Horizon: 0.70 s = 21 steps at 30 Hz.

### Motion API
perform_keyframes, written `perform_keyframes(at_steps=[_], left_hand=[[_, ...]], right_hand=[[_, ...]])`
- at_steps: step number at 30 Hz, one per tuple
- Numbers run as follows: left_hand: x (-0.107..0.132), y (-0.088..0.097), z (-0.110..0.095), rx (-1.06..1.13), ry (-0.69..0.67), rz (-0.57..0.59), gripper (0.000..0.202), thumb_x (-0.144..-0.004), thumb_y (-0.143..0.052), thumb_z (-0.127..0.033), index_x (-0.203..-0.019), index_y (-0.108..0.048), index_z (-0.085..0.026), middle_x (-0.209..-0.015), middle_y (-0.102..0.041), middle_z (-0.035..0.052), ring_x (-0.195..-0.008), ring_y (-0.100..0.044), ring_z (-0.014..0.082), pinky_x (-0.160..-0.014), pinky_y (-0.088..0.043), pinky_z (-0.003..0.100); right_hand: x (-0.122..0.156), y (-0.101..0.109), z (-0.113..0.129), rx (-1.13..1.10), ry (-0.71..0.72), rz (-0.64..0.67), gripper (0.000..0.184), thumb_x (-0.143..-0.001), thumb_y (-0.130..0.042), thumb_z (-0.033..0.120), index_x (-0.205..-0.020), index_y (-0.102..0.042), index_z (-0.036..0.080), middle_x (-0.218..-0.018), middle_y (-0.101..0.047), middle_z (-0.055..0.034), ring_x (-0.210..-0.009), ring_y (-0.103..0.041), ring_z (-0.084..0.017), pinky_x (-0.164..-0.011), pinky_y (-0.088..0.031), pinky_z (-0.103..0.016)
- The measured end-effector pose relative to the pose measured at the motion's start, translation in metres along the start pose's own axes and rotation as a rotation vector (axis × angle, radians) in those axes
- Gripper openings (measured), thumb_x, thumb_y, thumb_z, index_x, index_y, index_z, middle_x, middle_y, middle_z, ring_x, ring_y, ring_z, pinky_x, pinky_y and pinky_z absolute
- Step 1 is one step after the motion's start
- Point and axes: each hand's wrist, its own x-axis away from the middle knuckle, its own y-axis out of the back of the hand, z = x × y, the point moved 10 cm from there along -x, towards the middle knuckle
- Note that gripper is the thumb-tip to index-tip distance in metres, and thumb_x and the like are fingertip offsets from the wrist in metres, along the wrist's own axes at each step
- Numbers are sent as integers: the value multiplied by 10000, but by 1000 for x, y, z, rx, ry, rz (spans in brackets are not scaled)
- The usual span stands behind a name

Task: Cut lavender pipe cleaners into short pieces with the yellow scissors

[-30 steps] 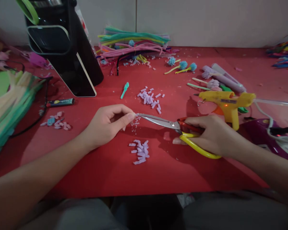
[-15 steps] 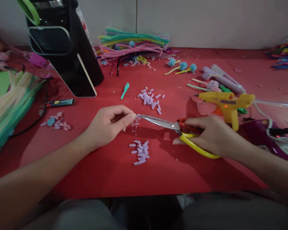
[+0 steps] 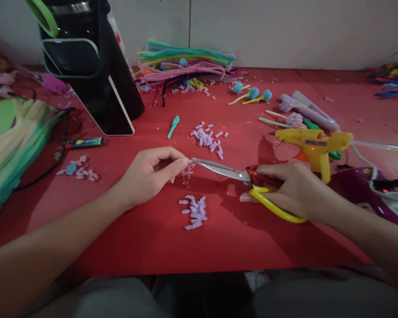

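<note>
My left hand (image 3: 149, 174) hovers over the red table (image 3: 139, 238), thumb and fingers pinched on a tiny lilac piece that I can barely see. My right hand (image 3: 290, 190) grips the yellow-and-red handles of the scissors (image 3: 239, 176), whose closed blades point left and meet my left fingertips. Fine lilac crumbs (image 3: 187, 172) lie just under the blade tips. A small heap of cut lilac bits (image 3: 194, 212) sits below my hands, and a second heap of lilac bits (image 3: 208, 137) lies beyond them.
A yellow glue gun (image 3: 313, 143) stands right of the scissors beside a purple device (image 3: 368, 185) with cables. Pipe cleaners (image 3: 185, 62) are stacked at the back, pom-pom stems (image 3: 252, 93) near them. A black stand (image 3: 93, 70) and green foam sheets (image 3: 9, 141) are at left, with a lighter (image 3: 84, 142).
</note>
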Motion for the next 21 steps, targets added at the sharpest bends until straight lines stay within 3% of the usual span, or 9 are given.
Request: perform_keyframes(at_steps=[11,21], left_hand=[[0,-3,5,39,27,26,236,-911,-593,-330,-746,-661,-176,-670,-637,-23,-561,-537,65,-563,-438,179],[0,-4,6,47,36,37,264,-921,-572,-322,-717,-646,-172,-673,-643,-13,-548,-537,71,-545,-442,189]], right_hand=[[0,3,2,8,21,-50,710,-591,-559,910,-582,-432,212,-538,-301,49,-551,-264,-115,-488,-265,-263],[2,-1,-1,-8,24,-36,666,-596,-632,852,-608,-417,221,-550,-296,58,-551,-256,-115,-488,-263,-267]])
